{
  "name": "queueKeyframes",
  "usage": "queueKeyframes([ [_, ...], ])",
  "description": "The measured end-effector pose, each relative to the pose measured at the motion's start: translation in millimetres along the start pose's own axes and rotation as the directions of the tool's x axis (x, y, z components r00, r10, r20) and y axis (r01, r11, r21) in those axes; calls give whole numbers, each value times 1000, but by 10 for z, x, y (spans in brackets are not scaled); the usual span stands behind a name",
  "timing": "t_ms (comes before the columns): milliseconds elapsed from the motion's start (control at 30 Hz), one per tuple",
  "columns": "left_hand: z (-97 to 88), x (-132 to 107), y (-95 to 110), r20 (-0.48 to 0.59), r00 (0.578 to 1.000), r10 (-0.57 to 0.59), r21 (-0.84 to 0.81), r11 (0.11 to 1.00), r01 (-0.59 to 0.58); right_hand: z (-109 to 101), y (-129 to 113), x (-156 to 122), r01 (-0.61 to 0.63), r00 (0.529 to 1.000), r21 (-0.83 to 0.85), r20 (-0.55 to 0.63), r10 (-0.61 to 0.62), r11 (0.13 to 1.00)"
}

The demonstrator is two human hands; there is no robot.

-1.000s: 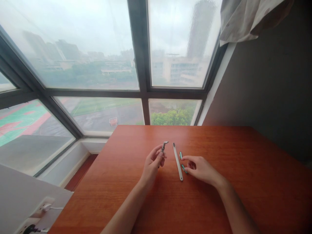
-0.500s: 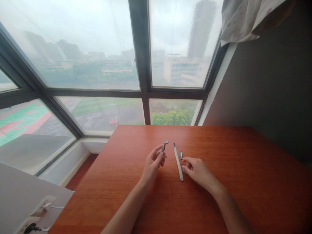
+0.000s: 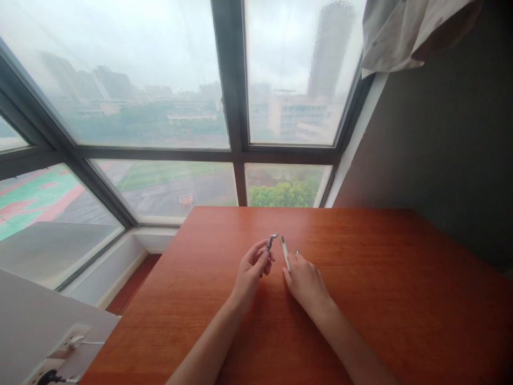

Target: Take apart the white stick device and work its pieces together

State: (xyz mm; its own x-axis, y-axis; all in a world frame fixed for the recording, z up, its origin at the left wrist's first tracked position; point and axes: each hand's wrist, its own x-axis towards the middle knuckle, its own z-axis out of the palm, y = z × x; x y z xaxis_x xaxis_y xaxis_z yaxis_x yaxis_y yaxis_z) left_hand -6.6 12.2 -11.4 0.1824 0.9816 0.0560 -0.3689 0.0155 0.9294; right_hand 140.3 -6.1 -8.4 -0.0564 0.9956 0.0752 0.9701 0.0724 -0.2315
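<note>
My left hand (image 3: pixel 253 270) is closed around a small silver metal tool with a bent tip (image 3: pixel 270 243). It is held above the table, and its exact kind is too small to make out. On the right, my right hand (image 3: pixel 306 280) pinches the handle of a white toothbrush (image 3: pixel 285 251) between thumb and fingers. The dark-bristled head points away from me, close to the metal tool's tip; the rear handle is covered by my hand. A small dark green, shiny object (image 3: pixel 297 251) shows just beyond my right fingers, mostly hidden.
The reddish-brown wooden table (image 3: pixel 380 278) extends on both sides of my arms. Beyond its far edge are large windows with dark frames (image 3: pixel 238 155). A socket with plugs (image 3: pixel 66 347) is on the low wall at lower left, and a cloth (image 3: pixel 393 37) hangs at upper right.
My right hand has moved left from the small green objects onto the toothbrush and taken hold of it. The toothbrush has shifted slightly left. My left hand stays in place.
</note>
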Motion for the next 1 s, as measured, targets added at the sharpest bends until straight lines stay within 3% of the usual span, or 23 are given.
queueKeyframes([
  [133, 4, 1, 10, -1, 1000, 3, -13, 1000, -4, 40, 17, 22, 11, 1000, 91, -2, -11, 996],
  [233, 8, -1, 21, -9, 1000, 6, -30, 1000, -6, -6, 123, 38, 79, 994, 252, -91, -57, 965],
  [333, 21, -9, 35, -6, 1000, -4, -51, 999, 4, -103, 290, 22, 153, 978, 495, -197, -61, 855],
  [433, 37, -20, 44, -8, 1000, -24, -63, 998, 23, -172, 462, -12, 165, 975, 642, -219, -28, 749],
  [633, 34, -19, 30, -9, 999, -47, -65, 997, 46, -123, 608, -41, 150, 970, 741, -238, 47, 654],
  [800, 21, 1, 2, -12, 997, -76, -39, 996, 76, -71, 550, -58, 193, 974, 814, -229, -3, 548],
  [1000, 19, -4, 16, 27, 995, -93, -26, 995, 94, -33, 544, -54, 205, 972, 822, -236, -10, 532],
])
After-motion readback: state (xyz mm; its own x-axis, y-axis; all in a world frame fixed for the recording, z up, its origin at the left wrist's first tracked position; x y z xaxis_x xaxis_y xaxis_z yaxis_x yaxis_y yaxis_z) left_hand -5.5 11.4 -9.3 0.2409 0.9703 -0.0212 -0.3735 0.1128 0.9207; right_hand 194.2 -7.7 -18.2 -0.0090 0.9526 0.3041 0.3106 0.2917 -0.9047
